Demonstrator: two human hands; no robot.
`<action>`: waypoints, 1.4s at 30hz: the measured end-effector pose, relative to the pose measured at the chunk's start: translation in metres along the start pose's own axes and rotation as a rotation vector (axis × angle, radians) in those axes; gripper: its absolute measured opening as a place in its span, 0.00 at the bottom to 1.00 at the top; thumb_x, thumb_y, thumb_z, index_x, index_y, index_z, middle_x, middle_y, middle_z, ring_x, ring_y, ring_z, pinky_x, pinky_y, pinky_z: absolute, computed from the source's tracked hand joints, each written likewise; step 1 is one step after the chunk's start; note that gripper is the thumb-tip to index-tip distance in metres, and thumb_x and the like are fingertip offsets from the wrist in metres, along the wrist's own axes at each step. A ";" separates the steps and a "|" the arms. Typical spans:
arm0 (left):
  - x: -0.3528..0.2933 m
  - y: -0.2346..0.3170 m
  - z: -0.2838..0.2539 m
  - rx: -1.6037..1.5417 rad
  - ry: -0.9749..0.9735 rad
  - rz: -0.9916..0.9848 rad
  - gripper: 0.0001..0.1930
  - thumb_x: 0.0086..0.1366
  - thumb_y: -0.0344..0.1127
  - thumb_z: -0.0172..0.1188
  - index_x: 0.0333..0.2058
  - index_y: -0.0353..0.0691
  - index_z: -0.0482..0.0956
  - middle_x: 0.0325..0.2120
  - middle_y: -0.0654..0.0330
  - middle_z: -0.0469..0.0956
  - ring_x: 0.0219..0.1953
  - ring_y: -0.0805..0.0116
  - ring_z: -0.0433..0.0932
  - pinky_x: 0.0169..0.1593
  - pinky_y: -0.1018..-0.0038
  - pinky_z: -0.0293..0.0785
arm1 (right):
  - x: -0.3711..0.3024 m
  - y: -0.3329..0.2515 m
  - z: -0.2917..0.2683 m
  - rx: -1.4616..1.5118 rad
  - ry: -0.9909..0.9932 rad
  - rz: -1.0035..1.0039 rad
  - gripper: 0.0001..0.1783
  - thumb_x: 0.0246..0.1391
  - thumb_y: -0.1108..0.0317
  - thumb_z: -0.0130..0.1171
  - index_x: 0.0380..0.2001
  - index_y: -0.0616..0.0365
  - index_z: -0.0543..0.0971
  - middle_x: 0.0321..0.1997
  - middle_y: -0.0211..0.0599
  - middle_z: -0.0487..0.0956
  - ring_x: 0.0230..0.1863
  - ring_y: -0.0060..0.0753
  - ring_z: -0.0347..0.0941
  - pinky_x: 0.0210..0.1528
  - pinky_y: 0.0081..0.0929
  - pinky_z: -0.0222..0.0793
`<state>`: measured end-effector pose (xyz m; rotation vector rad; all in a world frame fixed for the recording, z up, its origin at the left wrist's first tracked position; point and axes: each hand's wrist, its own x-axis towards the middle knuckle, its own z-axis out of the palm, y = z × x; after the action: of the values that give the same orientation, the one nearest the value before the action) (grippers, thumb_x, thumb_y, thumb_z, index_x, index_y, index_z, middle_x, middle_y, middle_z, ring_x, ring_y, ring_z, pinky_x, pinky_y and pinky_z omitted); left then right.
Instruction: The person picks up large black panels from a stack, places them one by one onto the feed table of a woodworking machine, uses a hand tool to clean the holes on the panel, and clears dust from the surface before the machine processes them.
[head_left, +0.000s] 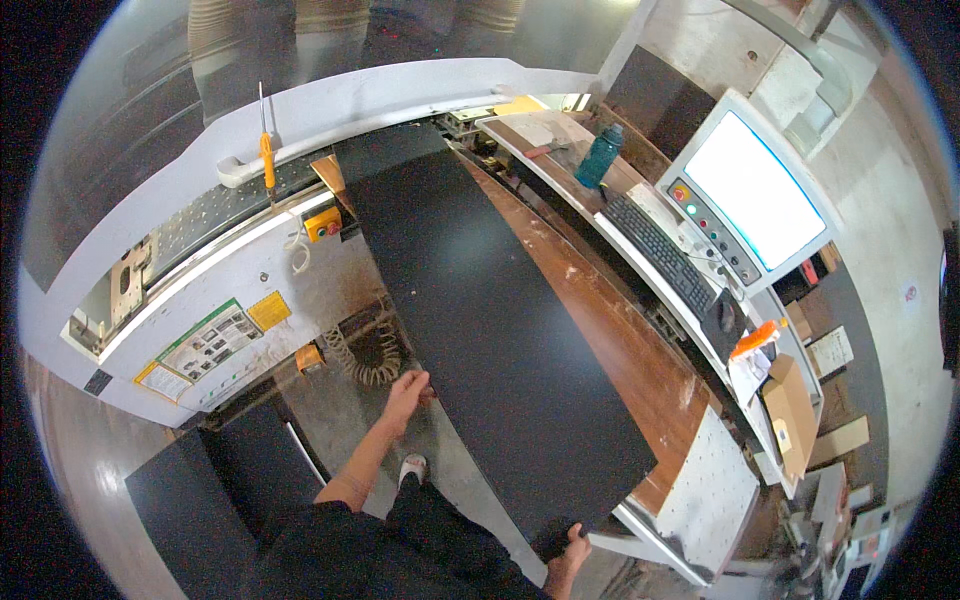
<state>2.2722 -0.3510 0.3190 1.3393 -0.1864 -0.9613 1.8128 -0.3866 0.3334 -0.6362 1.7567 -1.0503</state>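
A long black panel stretches from the machine at the far side back toward me, lying partly over a brown wood-grain board. My left hand is closed on the panel's left long edge, about halfway along. At the panel's near end, my right hand is closed around the edge close to the corner. The fingers under the panel are hidden on both hands. The panel's far end reaches onto the machine bed beside a small piece of light wood.
A sloped console along the right carries a keyboard, a teal bottle and a lit monitor. A yellow-handled tool stands on the machine edge. A coiled hose hangs below. More black panels are at lower left.
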 end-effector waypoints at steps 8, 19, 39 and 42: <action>-0.011 -0.005 0.000 -0.089 0.080 0.044 0.15 0.73 0.45 0.57 0.47 0.38 0.76 0.31 0.66 0.77 0.33 0.73 0.78 0.37 0.71 0.76 | 0.107 0.078 -0.198 -0.715 0.204 -0.294 0.29 0.57 0.51 0.63 0.20 0.72 0.78 0.17 0.47 0.77 0.17 0.41 0.72 0.22 0.45 0.69; -0.182 -0.069 0.072 0.118 -0.065 -0.288 0.19 0.65 0.50 0.67 0.38 0.38 0.77 0.30 0.61 0.76 0.31 0.69 0.77 0.37 0.69 0.75 | 0.009 0.033 -0.395 -0.355 0.414 -0.263 0.35 0.60 0.40 0.59 0.35 0.71 0.81 0.30 0.42 0.79 0.29 0.43 0.69 0.37 0.52 0.69; -0.367 -0.151 0.263 0.423 -0.761 -0.688 0.27 0.68 0.49 0.63 0.54 0.33 0.69 0.47 0.56 0.79 0.46 0.64 0.81 0.52 0.63 0.80 | -0.254 0.218 -0.688 -0.223 1.032 0.204 0.39 0.59 0.37 0.59 0.24 0.73 0.80 0.18 0.40 0.76 0.19 0.36 0.68 0.23 0.39 0.69; -0.378 -0.153 0.297 0.462 -0.919 -0.670 0.19 0.70 0.47 0.62 0.48 0.36 0.76 0.43 0.60 0.82 0.43 0.67 0.83 0.49 0.66 0.81 | -0.318 0.243 -0.666 -0.317 1.014 0.148 0.39 0.59 0.36 0.58 0.40 0.73 0.81 0.28 0.48 0.80 0.25 0.45 0.73 0.31 0.44 0.75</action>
<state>1.7797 -0.3017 0.4172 1.2910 -0.7187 -2.1768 1.3427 0.2305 0.3842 -0.1143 2.8335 -1.0728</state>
